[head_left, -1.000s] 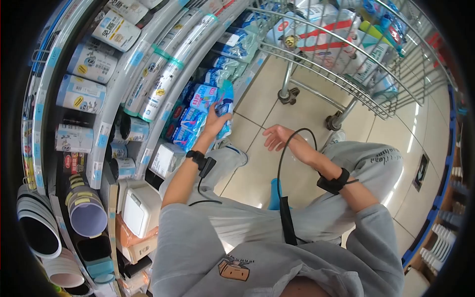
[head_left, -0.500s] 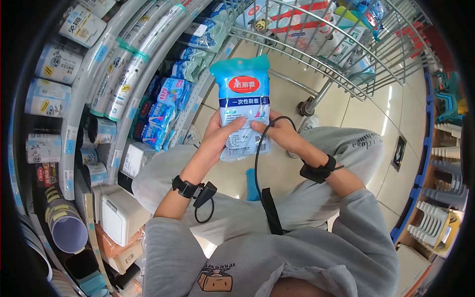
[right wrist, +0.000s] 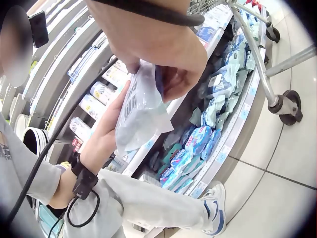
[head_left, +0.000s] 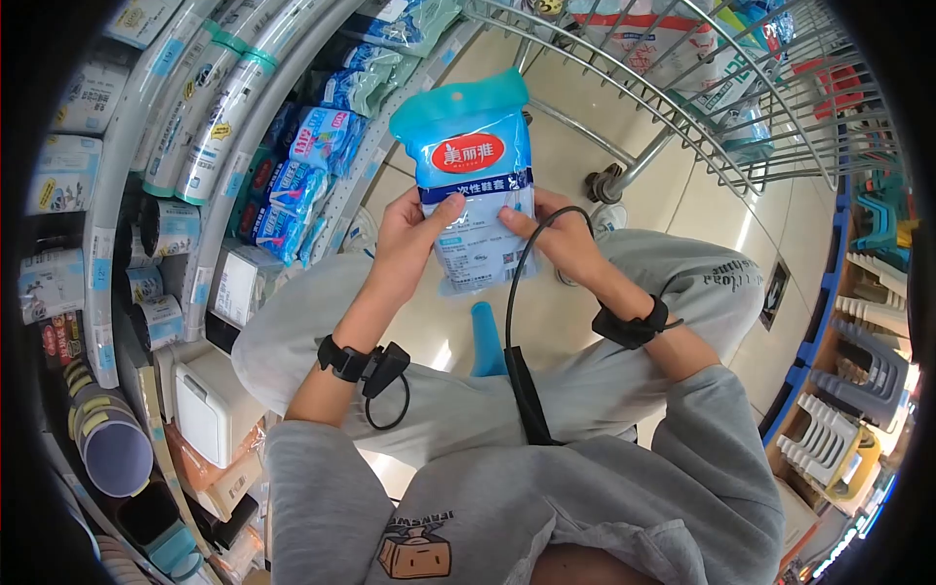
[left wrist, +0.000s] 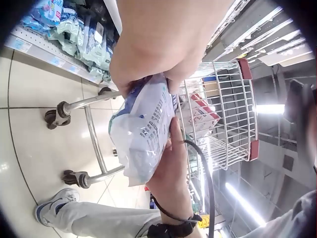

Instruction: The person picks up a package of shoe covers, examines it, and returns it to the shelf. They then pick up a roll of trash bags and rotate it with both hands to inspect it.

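Left hand (left wrist: 157, 42), big and near, holds the printed blue-and-white packet (left wrist: 141, 134)! | Right hand (left wrist: 171, 171) grips it too, dark cable (left wrist: 207, 183) looping just right! | Far left: shelf (left wrist: 47, 55) loaded with bagged goods (left wrist: 74, 32)! | Right, beyond the hands: wire shopping cart (left wrist: 254, 149), red-and-white package (left wrist: 202, 113) inside! | Near left: a shoe (left wrist: 55, 204) on tile floor (left wrist: 27, 144)!

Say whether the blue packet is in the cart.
Out: the left hand and right hand hold the blue packet outside the cart.

Turquoise-and-blue packet (head_left: 480, 187), red oval (head_left: 473, 152)
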Available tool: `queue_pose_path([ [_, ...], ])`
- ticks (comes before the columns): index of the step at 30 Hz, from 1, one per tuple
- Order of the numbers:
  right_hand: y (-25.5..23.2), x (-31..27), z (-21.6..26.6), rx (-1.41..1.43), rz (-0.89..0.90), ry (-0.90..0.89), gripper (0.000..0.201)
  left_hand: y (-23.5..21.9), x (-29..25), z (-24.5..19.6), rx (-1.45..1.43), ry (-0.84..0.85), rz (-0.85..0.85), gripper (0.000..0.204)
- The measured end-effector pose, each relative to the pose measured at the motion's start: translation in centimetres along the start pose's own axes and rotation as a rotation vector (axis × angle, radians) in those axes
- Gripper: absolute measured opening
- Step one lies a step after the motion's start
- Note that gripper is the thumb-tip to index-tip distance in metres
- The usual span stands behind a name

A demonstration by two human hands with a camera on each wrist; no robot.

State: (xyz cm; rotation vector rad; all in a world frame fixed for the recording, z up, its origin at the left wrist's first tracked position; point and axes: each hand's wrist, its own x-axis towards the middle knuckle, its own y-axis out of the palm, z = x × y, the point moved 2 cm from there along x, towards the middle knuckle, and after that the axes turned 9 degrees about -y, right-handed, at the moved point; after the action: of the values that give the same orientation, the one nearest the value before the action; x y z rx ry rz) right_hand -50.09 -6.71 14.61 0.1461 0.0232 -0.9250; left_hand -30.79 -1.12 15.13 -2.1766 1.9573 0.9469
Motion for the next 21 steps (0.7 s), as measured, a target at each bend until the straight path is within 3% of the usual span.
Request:
queue_pose_path([
  [4, -0.4, 0.0, 0.2, 0.042, -0.023, 0.080, 0.034, 0.1, 0.1, 0.3, 0.074, -0.007, -0.028, 0.033],
  [11, -0.4, 0.2, -0.3, 0.085, -0.078, 0.052, 0.031, 0.3, 0.4, 0.9, 0.073, 0.018, -0.032, 0.036],
  [16, -0.8, 0.3, 0.2, 0.086, -0.117, 0.087, 0.029, 0.5, 0.3, 1.0, 0.054, 0.024, 0.054, 0.034],
  [21, -0.9, 0.2, 0.5, 0.039, -0.083, 0.113, 0.030, 0.8, -0.1, 0.5, 0.093, 0.001, 0.009, 0.032],
])
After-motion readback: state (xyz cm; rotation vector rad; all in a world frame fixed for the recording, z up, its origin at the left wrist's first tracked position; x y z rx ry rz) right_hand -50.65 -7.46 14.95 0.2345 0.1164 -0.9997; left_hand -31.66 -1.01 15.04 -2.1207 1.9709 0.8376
